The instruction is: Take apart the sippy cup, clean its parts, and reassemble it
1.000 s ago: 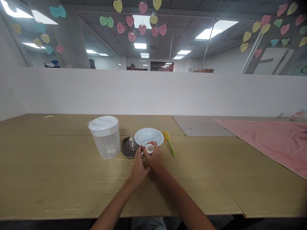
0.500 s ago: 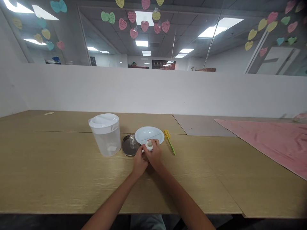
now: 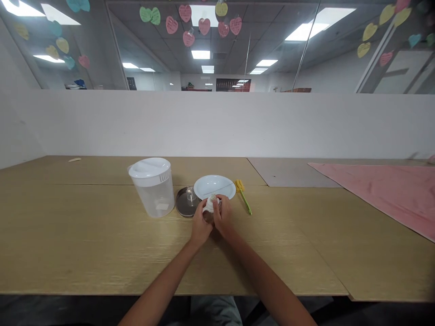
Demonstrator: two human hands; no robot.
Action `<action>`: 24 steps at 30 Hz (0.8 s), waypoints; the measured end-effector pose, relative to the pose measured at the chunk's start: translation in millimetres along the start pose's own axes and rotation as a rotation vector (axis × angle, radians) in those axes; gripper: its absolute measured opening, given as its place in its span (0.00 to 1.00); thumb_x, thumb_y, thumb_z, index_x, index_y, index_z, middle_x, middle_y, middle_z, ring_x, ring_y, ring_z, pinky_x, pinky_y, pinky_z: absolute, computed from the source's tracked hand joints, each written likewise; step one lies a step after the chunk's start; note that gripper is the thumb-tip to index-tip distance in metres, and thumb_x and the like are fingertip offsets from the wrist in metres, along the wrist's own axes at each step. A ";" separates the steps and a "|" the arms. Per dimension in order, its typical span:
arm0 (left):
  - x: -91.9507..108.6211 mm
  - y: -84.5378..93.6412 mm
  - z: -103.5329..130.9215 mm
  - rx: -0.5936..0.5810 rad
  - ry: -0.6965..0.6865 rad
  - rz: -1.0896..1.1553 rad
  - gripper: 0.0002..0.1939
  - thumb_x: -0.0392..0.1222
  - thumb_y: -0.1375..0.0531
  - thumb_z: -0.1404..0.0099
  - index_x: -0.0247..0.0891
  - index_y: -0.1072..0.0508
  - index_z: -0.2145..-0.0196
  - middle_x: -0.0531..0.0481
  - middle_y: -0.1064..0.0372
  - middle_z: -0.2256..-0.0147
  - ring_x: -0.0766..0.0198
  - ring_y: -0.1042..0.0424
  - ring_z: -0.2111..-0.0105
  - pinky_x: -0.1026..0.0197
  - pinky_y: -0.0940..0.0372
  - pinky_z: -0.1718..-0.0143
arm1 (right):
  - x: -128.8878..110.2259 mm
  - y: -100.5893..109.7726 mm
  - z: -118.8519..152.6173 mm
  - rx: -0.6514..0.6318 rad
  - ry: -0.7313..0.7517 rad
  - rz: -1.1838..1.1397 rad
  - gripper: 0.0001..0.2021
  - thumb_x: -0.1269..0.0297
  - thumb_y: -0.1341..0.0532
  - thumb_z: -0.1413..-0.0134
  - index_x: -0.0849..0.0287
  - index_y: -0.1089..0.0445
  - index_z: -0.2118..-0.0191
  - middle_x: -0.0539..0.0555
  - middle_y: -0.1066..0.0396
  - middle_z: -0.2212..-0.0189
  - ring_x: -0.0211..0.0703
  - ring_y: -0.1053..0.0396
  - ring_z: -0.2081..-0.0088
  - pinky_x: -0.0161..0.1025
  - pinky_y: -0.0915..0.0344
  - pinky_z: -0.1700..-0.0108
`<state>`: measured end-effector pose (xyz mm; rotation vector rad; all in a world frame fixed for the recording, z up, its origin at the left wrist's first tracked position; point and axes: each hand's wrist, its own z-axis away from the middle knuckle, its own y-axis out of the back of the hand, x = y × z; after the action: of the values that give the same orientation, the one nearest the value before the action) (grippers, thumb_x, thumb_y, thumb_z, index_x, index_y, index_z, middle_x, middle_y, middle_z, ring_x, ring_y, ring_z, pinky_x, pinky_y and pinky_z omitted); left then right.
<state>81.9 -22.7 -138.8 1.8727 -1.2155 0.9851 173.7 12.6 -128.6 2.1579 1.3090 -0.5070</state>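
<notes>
Hands meet over the near middle of a tan bench (image 3: 102,240), where a person's left hand (image 3: 200,226) grips the brownish body of a small white-topped container (image 3: 210,204) and the right hand (image 3: 223,218) grasps it from the other side, fingers against the white top. The container, held upright or nearly so, sits between the two palms, just on the near side of a shallow white dish (image 3: 211,181); whether its base touches the bench cannot be told, as the hands hide it. A thin pale strip (image 3: 220,188) runs across the dish.

Just left of the dish stands a round, dark-centred metal tray (image 3: 182,207) holding a small clear piece (image 3: 190,194). Farther left, a translucent bucket (image 3: 154,199) stands upright under its white lid (image 3: 150,167). To the right of the dish lies a yellow-headed item (image 3: 239,185) with a green stem (image 3: 246,202), angled toward the near side.

A pink cloth (image 3: 384,190) spreads over the far right of the bench, near a grey sheet (image 3: 292,173), while a slim pale piece (image 3: 74,159) lies at the far left. Heart-shaped notes (image 3: 204,26) dot the glass above a white wall (image 3: 217,122) beyond.
</notes>
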 end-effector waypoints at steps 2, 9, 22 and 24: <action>0.4 0.2 -0.5 0.003 -0.015 -0.017 0.29 0.31 0.40 0.52 0.37 0.38 0.50 0.43 0.35 0.52 0.55 0.34 0.53 0.55 0.38 0.53 | 0.9 0.7 -1.2 0.024 -0.011 0.008 0.13 0.59 0.54 0.39 0.60 0.37 0.62 0.56 0.33 0.66 0.43 0.37 0.62 0.42 0.41 0.57; 0.7 1.3 1.0 0.022 -0.012 -0.026 0.32 0.33 0.37 0.54 0.38 0.40 0.50 0.44 0.35 0.54 0.55 0.34 0.54 0.55 0.38 0.54 | 2.2 0.6 -4.1 0.047 0.006 0.062 0.12 0.59 0.50 0.41 0.60 0.36 0.67 0.55 0.33 0.69 0.43 0.38 0.64 0.42 0.42 0.60; 1.3 2.0 1.6 0.030 0.028 0.050 0.37 0.37 0.35 0.52 0.39 0.47 0.47 0.43 0.37 0.53 0.56 0.35 0.53 0.56 0.37 0.56 | 6.8 5.6 -4.8 0.060 0.136 0.080 0.13 0.66 0.53 0.41 0.58 0.39 0.74 0.51 0.38 0.76 0.41 0.41 0.69 0.42 0.44 0.60; -1.0 2.2 1.1 0.061 0.035 0.060 0.36 0.37 0.36 0.53 0.38 0.47 0.48 0.43 0.37 0.53 0.56 0.34 0.53 0.56 0.37 0.55 | 4.1 4.6 -2.9 0.051 0.154 0.065 0.11 0.67 0.53 0.41 0.58 0.38 0.72 0.53 0.36 0.73 0.42 0.39 0.67 0.42 0.43 0.60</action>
<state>79.9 -24.0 -139.9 1.8665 -1.2403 1.0945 179.7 15.5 -127.5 2.3119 1.3144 -0.3580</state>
